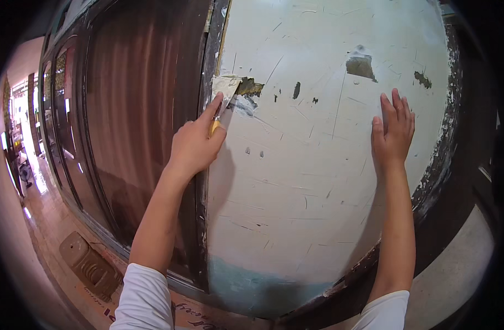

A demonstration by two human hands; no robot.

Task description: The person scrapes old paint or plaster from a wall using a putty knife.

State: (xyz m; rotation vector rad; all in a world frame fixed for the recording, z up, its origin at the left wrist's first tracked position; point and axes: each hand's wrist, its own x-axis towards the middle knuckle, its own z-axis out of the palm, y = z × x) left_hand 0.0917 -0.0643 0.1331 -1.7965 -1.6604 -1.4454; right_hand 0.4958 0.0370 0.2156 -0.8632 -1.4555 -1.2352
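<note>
My left hand [200, 138] grips a putty knife [223, 108] by its yellow handle, index finger stretched along the blade. Whitish paste or paint residue covers the blade, which lies against the painted panel [285, 181] near its left edge. Right beside the blade is a bare brown patch [250, 87] where the paint has come off, with a grey smear under it. My right hand [394, 128] rests on the panel's right side, fingers spread and holding nothing. Above it a larger exposed patch [359, 67] shows, and a smaller chipped spot [422, 80] lies further right.
Dark wooden trim [435, 165] with flaking paint borders the panel on the right. At left stands a dark-framed glass door [132, 103] with a brown curtain behind it. A brown moulded object [91, 264] lies on printed cardboard [194, 313]. Far left is a fan [26, 172].
</note>
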